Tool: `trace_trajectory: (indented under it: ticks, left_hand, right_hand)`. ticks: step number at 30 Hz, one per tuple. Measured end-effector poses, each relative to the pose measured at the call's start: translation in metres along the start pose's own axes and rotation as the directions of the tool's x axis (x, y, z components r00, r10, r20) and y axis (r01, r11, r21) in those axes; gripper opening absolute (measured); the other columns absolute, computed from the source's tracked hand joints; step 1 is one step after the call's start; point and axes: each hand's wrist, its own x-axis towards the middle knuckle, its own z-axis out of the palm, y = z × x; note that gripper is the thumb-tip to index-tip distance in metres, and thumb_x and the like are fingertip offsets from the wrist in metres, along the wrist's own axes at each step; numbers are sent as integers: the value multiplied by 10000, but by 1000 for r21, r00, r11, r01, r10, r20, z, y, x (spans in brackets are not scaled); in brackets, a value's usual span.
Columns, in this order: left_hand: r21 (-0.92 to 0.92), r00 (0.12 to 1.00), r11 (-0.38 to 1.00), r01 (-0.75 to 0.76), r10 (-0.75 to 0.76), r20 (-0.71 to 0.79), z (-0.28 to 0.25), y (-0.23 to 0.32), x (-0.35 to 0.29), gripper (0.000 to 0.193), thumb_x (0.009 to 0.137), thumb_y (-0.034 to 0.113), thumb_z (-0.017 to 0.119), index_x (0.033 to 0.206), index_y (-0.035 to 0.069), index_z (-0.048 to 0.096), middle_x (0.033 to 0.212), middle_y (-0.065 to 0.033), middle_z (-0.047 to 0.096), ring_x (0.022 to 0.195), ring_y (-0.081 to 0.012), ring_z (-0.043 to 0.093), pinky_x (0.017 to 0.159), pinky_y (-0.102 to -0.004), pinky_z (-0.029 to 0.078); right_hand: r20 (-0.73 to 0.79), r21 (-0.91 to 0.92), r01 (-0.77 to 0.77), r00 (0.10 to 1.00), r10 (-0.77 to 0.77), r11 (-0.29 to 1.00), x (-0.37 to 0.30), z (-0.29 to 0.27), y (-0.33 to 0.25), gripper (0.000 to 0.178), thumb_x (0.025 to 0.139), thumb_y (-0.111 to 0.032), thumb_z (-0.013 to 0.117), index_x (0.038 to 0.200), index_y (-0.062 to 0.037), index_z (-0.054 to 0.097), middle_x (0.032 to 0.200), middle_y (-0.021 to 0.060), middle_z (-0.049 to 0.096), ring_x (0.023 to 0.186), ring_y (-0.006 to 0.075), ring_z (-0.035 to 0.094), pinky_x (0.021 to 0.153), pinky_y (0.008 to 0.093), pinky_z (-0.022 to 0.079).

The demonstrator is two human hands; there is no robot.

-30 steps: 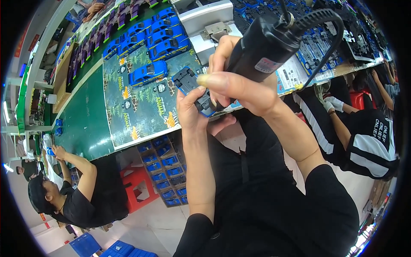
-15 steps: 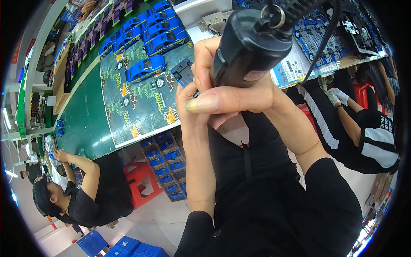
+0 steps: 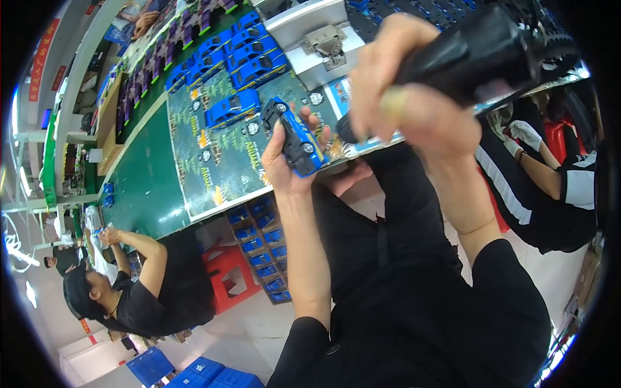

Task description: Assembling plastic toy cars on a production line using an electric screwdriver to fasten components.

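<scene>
My left hand (image 3: 287, 167) holds a blue toy car (image 3: 299, 137) between thumb and fingers, with the car tilted and its black underside and wheels showing. To the right, my right hand (image 3: 430, 107) is wrapped round a black power screwdriver (image 3: 469, 58), raised above the bench edge and clear of the car. Motion blurs that hand, and the tool's tip is hard to make out. A single blue toy car (image 3: 233, 108) rests on the patterned mat (image 3: 226, 171) left of my left hand. Behind it stand several more blue cars (image 3: 255, 55) in rows.
A white fixture with a metal clamp (image 3: 326, 45) stands at the back centre. Blue and black car parts (image 3: 433, 10) lie behind my right hand. Below the bench is a divided box of blue cars (image 3: 266, 249). Co-workers sit left (image 3: 139, 284) and right (image 3: 543, 187).
The screwdriver has moved right, away from the toy car, with my right hand still round it. My left hand and the car, largely covered before, now show plainly.
</scene>
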Motion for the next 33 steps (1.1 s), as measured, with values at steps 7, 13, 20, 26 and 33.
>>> trace_trajectory:
  ticks: [7, 13, 20, 26, 33]
  left_hand:
    - [-161, 992, 986, 44, -24, 123, -7, -3, 0, 528, 986, 333, 596, 1370, 0, 453, 1151, -104, 545, 991, -225, 524, 833, -381, 481]
    - [-149, 984, 986, 80, -54, 171, -10, -2, 1, 536, 978, 343, 603, 1369, 17, 433, 1179, -104, 533, 1003, -228, 524, 845, -403, 505]
    - [385, 991, 920, -70, 109, -80, 3, -14, 0, 384, 985, 153, 587, 1340, 51, 483, 1259, -149, 604, 1080, -275, 631, 873, -518, 565]
    - [410, 975, 911, -53, 135, -174, 36, -30, -1, 529, 1058, 459, 411, 1407, 64, 456, 1288, -124, 603, 1183, -277, 588, 1013, -487, 468]
    - [343, 998, 939, -36, 53, -40, 57, -25, -10, 699, 1050, 582, 313, 1489, 40, 365, 1431, -133, 521, 1304, -298, 512, 1085, -508, 402]
  right_hand:
    - [-246, -332, -91, 969, 7, 939, -16, -32, 56, 138, 874, -101, 743, 855, -39, 622, 629, 23, 606, 519, 84, 574, 532, 215, 454]
    - [-255, -328, -58, 967, -29, 943, -15, -39, 62, 168, 871, -142, 783, 890, -43, 649, 644, 24, 620, 529, 78, 591, 512, 198, 449]
    - [-316, -275, -63, 948, -29, 959, -17, -41, 62, 161, 881, -138, 751, 877, -30, 632, 631, 34, 611, 517, 89, 581, 533, 227, 472]
    - [-319, -308, -70, 947, -34, 949, -17, -35, 64, 161, 875, -115, 739, 881, -28, 604, 617, 36, 593, 502, 103, 561, 550, 253, 489]
    - [-339, -316, -90, 941, -24, 944, -15, -38, 63, 134, 888, -101, 696, 879, -22, 589, 616, 34, 554, 508, 121, 542, 570, 287, 490]
